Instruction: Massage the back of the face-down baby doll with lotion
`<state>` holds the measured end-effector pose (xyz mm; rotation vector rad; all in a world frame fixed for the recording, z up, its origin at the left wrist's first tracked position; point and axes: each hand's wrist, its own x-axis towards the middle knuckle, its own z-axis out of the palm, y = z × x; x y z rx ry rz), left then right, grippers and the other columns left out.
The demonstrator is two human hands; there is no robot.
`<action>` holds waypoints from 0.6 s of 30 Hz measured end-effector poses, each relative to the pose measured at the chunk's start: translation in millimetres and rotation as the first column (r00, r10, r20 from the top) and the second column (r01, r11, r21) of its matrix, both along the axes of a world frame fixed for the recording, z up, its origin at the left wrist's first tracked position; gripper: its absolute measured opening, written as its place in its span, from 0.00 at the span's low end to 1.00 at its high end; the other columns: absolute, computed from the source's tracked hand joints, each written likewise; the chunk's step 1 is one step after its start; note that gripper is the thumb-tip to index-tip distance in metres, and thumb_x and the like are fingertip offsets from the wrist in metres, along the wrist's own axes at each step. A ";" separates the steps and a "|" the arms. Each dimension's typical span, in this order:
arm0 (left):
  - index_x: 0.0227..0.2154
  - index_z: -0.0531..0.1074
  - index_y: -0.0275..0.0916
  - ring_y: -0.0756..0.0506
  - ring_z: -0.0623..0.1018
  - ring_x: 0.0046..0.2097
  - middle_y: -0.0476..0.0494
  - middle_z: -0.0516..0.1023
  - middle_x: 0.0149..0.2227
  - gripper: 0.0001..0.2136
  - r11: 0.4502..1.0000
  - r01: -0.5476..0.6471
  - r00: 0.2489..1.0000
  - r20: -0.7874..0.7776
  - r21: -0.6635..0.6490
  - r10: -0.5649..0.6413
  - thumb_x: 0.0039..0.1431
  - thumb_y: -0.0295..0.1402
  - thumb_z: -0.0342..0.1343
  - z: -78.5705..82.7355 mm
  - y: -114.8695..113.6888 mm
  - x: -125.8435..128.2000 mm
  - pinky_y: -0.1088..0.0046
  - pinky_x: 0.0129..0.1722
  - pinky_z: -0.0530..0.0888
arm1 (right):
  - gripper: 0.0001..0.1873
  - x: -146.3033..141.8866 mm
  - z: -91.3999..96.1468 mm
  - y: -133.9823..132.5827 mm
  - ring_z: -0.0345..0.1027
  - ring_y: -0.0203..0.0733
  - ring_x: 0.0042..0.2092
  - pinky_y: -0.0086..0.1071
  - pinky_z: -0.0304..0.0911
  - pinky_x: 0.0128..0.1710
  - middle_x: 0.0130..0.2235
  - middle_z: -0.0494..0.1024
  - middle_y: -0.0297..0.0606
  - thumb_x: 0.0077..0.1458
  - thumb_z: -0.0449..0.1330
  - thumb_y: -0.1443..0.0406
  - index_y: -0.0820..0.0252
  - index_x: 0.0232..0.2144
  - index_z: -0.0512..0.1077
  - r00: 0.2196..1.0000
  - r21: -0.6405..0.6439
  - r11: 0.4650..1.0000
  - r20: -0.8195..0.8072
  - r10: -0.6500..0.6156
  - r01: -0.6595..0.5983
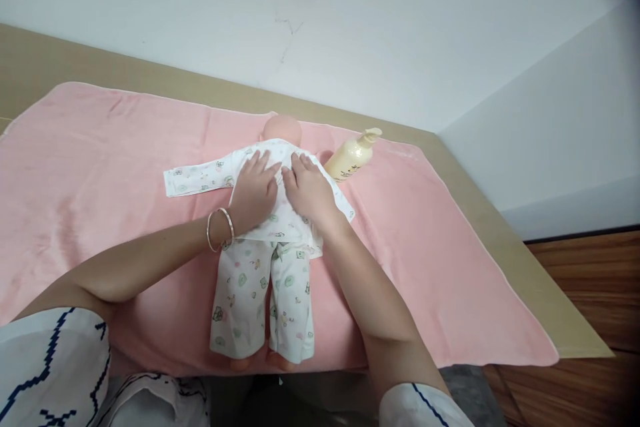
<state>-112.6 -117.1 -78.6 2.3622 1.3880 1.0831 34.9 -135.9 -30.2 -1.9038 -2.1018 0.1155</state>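
You have both palms down on the bald-headed doll [283, 129], which lies lengthwise on a soft pink cloth blanket [425, 247] with its head away from you. Your left hand [255, 190] rests flat on the left half of the doll's white, long-sleeved cloth top with small prints [285, 220] — fingers a little apart, thumb reaching toward the middle, gripping nothing. Your right hand [309, 190] lies on the other half, its fingers also loosely spread and holding nothing (the two thumbs are close but apart). A thin, pale bangle [230, 223] circles your left wrist.

One sleeve of the top stretches straight out to the left; the other slants down past your right hand. Below the top's hem, the matching white printed trousers [243, 300] point toward you, the doll's feet [281, 361] just showing at the blanket's near edge. Just beside the slanting sleeve is a pale yellow pump bottle [349, 158] — tilted in your view. The beige tabletop [575, 330] shows around the blanket, up against a white wall [400, 33].
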 end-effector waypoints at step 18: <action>0.61 0.66 0.31 0.34 0.62 0.70 0.33 0.66 0.67 0.25 0.993 -0.092 0.995 -0.057 -0.075 0.088 0.63 0.30 0.41 6.0 15.5 -2.1 0.48 0.69 0.59 | 0.28 -7.0 4.2 -4.3 0.50 0.57 0.71 0.57 0.49 0.68 0.69 0.61 0.53 0.71 0.41 0.56 0.59 0.65 0.63 0.996 -0.040 0.998 -0.078 0.049 -0.052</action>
